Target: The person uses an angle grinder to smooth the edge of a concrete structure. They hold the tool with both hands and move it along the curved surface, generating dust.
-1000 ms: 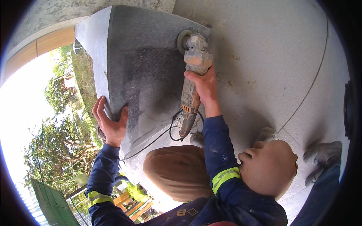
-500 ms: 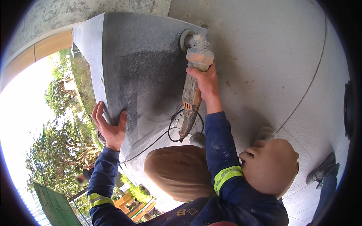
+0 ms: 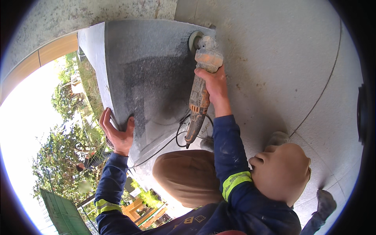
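Note:
My right hand is wrapped round the body of a dusty orange and grey angle grinder. The grinder's round disc meets the dark upper face of a grey stone slab, near its far right corner. Along the slab's left edge, my left hand grips the rim, thumb on the face and fingers over the side. A black cord trails from the grinder's tail across the lower part of the slab.
My bent knees are just below the slab. Grey paving stretches to the right, where another person's shoe stands. Trees and a green panel lie beyond the left edge. A mottled stone surface borders the far side.
The view has shifted slightly, with the slab a little lower in the picture. The other person's foot at the right has moved nearer. Both my hands keep their holds.

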### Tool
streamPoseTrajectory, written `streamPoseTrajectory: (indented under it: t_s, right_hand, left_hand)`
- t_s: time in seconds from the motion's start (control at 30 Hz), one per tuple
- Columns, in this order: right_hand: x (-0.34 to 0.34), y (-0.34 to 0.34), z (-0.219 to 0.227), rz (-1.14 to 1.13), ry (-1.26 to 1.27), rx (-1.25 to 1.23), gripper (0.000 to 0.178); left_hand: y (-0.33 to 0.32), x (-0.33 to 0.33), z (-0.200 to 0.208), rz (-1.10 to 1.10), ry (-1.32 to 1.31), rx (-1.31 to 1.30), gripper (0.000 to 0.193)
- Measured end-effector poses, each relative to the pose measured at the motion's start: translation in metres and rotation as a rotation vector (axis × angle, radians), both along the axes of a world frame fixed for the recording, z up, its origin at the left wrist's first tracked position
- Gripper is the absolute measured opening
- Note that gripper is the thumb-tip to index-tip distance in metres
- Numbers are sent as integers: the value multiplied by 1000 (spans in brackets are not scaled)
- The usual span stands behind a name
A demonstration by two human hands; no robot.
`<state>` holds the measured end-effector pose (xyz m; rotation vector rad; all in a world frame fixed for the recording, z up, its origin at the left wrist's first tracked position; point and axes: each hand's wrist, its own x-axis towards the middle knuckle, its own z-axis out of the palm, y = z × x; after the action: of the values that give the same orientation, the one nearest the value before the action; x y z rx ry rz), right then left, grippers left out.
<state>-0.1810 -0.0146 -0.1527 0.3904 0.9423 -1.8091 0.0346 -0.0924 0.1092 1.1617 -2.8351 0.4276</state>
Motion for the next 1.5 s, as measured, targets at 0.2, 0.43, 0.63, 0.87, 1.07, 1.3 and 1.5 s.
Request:
streamPoseTrajectory:
  t_s: [0.2,0.43,0.63,0.87,1.07,1.3,1.5]
  right_hand:
    - [23,3,32,69,249,50,69]
    - [22,-6,-3,-43,45,86,73]
    - [19,-11,5,-32,123,80,71]
    - [13,-22,-17,-82,87,122,67]
    - [19,-17,1,-4,307,167,74]
    - [19,-23,-34,-61,179,213,74]
    - [15,-12,0,3,254,91,71]
  left_hand:
    - [1,3,0,4,1,7,81]
    - [1,0,0,10,-11,1,81]
    - [2,3,2,12,-9,0,81]
    - [0,2,0,-7,4,14,80]
    - [3,1,1,8,3,9,81]
    - [-1,2,0,1,14,28,81]
    - [3,2,3,18,21,25,81]
